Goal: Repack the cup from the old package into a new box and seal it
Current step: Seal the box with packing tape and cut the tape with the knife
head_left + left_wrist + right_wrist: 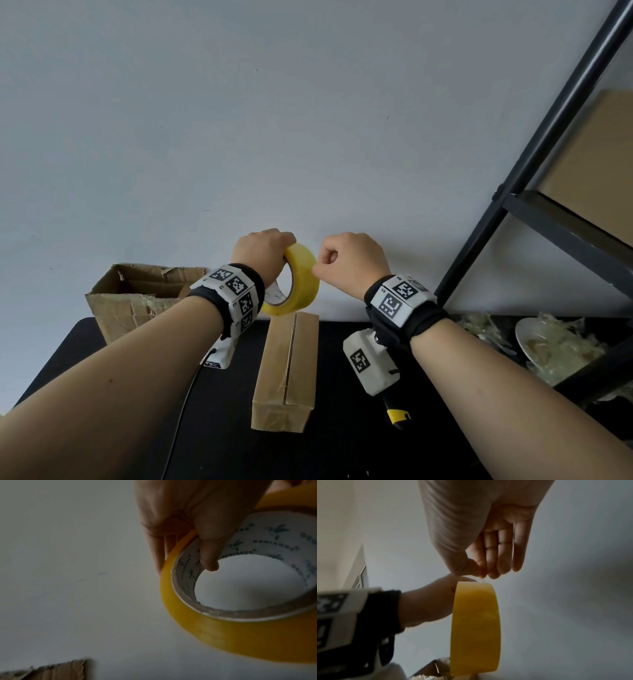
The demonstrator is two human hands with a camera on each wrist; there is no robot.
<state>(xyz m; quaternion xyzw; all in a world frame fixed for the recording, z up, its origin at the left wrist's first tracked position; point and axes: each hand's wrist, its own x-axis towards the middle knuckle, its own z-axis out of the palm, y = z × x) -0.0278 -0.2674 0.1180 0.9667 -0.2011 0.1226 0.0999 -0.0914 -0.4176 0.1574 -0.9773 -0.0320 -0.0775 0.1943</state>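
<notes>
Head view bright, sharp — wrist views dim, blurred.

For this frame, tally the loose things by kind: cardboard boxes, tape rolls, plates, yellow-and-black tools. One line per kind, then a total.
Cardboard boxes: 2, the closed new box and the torn open old box
Tape rolls: 1, the yellow tape roll, held in the left hand, right hand pinching at its edge
Plates: 1, the white plate
Yellow-and-black tools: 1, the tool
Total: 5

Head view downward, wrist views close
</notes>
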